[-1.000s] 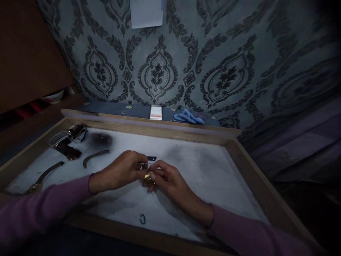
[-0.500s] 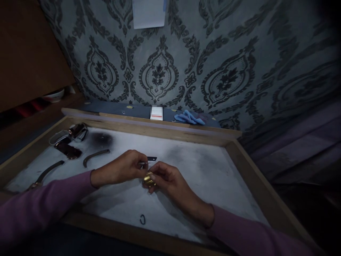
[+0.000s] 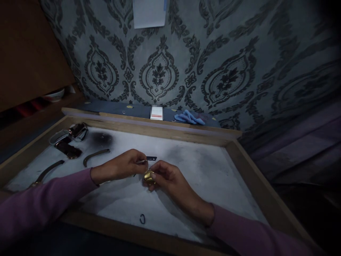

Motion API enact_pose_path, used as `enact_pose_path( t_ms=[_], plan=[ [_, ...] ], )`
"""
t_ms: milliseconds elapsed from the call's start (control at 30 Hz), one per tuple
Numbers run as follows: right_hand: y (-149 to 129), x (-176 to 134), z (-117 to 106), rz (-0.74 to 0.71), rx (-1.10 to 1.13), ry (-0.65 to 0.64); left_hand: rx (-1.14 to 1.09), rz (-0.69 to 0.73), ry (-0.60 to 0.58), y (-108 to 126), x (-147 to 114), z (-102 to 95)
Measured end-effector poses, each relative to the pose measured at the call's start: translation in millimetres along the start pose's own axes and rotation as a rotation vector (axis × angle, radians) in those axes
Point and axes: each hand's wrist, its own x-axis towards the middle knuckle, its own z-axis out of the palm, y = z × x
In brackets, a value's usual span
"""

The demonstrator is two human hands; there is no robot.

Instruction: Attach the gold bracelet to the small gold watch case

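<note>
My right hand [image 3: 166, 177] pinches a shiny gold watch case [image 3: 149, 176] between thumb and fingers, a little above the white tray surface. Close by on its left, my left hand [image 3: 131, 163] is closed on a thin metal tool [image 3: 141, 161] that looks like tweezers; most of it is hidden in the fingers. The tool is apart from the case. Just beyond both hands lies a dark flat strip [image 3: 151, 158]. A small dark C-shaped gasket or ring [image 3: 142, 218] rests on the white surface nearer to me.
A wooden rim [image 3: 165, 129] surrounds the white surface. At the left lie watches with dark straps [image 3: 68, 148] and two curved strap pieces [image 3: 96, 155]. Behind the rim are a small white box [image 3: 156, 112] and a blue cloth [image 3: 189, 117], against a patterned wall.
My left hand has shifted slightly up and away from the gold case, and the thin tool has tilted. My right hand has turned the case a little.
</note>
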Motion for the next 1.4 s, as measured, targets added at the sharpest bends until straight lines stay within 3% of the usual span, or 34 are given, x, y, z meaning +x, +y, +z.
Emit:
enact_pose_path(
  t_ms=[533, 833, 1400],
  plan=[
    [2, 0, 0, -0.007, 0.024, 0.004, 0.058, 0.035, 0.030, -3, 0, 1.7],
    [1, -1, 0, -0.005, 0.017, -0.007, 0.338, 0.069, 0.089, 10, -6, 1.7],
    [2, -1, 2, 0.010, 0.085, 0.003, 0.403, 0.115, 0.106, 9, -6, 4.6]
  ],
)
